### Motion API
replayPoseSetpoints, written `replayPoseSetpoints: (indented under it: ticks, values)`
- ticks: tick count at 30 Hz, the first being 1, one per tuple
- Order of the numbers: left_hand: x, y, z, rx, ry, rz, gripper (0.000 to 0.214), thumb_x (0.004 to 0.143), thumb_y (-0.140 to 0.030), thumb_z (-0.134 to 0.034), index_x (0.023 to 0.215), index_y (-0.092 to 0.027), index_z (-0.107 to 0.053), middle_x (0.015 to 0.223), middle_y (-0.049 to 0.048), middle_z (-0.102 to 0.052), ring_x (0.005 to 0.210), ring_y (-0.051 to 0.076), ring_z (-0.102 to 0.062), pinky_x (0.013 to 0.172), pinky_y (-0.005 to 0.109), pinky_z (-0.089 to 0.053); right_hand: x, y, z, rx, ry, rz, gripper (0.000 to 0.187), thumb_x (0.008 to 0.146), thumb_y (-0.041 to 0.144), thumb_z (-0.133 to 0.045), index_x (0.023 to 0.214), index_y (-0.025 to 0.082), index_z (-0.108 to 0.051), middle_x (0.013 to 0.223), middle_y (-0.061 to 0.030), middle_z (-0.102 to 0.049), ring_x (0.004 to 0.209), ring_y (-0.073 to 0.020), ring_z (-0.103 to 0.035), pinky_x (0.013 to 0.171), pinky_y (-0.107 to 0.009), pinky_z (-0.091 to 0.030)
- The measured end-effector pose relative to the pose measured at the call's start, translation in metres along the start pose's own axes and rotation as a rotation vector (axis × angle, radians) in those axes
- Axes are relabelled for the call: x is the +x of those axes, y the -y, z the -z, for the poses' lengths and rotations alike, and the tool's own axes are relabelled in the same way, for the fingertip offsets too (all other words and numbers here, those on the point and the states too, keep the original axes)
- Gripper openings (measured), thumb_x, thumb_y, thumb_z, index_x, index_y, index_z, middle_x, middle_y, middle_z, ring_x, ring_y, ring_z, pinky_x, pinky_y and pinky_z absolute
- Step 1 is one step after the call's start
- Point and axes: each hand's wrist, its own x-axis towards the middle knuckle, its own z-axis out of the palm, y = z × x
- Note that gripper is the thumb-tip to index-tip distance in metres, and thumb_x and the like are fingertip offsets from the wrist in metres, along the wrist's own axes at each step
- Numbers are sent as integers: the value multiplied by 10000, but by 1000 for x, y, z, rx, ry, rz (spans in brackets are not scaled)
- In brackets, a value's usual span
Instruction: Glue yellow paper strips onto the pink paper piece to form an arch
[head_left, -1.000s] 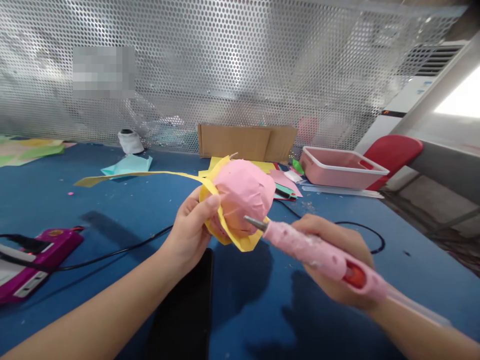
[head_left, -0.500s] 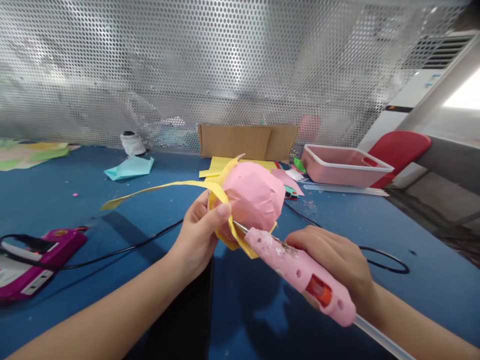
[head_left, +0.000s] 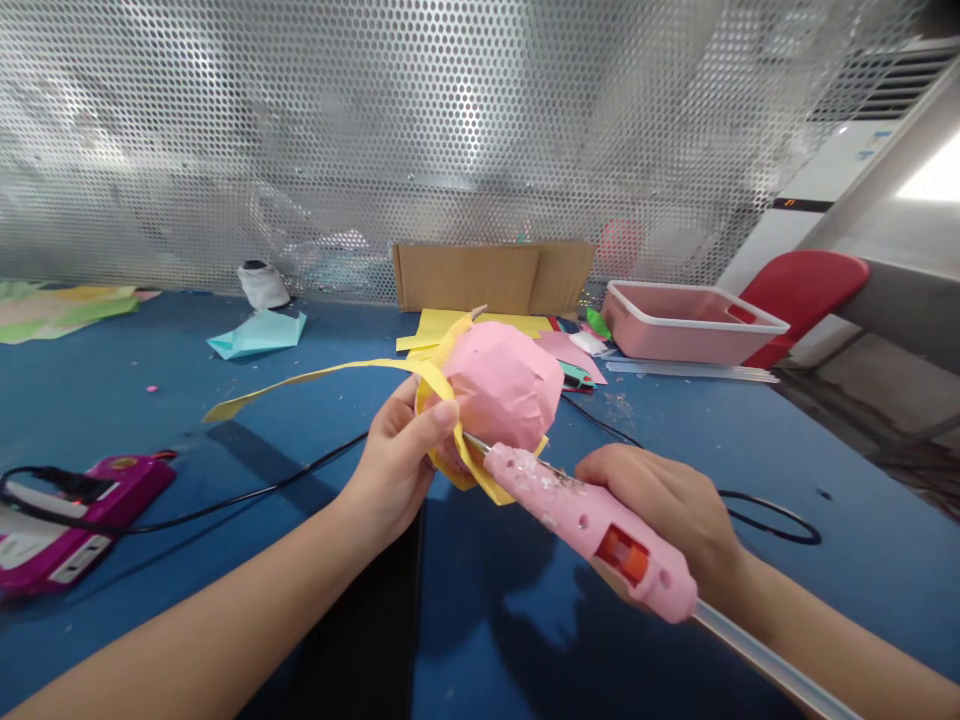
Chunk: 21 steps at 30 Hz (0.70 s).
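My left hand (head_left: 396,462) is closed around a pink paper ball (head_left: 502,385) wrapped with yellow paper, thumb pressing the yellow fold. A long yellow paper strip (head_left: 307,379) trails from it to the left, above the blue table (head_left: 150,420). My right hand (head_left: 664,515) grips a pink hot glue gun (head_left: 592,515), a clear glue stick poking out of its back. The metal nozzle touches the ball's lower left side, at the yellow paper by my left thumb.
A black phone (head_left: 367,620) lies under my left wrist. A magenta device (head_left: 71,515) with a black cable (head_left: 247,495) sits at the left. A cardboard piece (head_left: 487,275), coloured papers (head_left: 259,333) and a pink tray (head_left: 686,322) lie at the back. Perforated metal screen behind.
The glue gun has swung left and its nozzle went from the ball's front to its lower left edge by my thumb. The ball shifted slightly right; the yellow strip's free end drew closer.
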Motion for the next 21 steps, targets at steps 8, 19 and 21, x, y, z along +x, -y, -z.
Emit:
replayPoseSetpoints:
  ticks: [8, 19, 21]
  values:
    - [0, 2, 1, -9, -6, -2, 385, 639, -395, -813, 935, -202, -660, 803, 5, -708, 671, 146, -660, 621, 236, -548, -1, 0, -1, -16, 4, 13, 105, 864, 248, -507, 809, 229, -419, 624, 14, -499, 533, -137, -425, 499, -259, -327]
    - [-1, 1, 1, -10, -19, 12, 383, 628, -399, -826, 916, -204, -663, 797, -8, -703, 652, 126, -653, 603, 218, -543, 3, 1, 2, 27, 1, 44, 113, 879, 271, -476, 968, 205, -493, 688, -18, -572, 578, -154, -527, 516, -271, -400]
    - [-2, 1, 1, -9, -17, 12, 398, 626, -402, -827, 928, -202, -662, 805, -4, -706, 651, 131, -659, 605, 225, -548, 1, 0, 2, 47, -9, 47, 221, 879, 257, -480, 1089, 192, -500, 796, -62, -639, 681, -183, -603, 585, -290, -458]
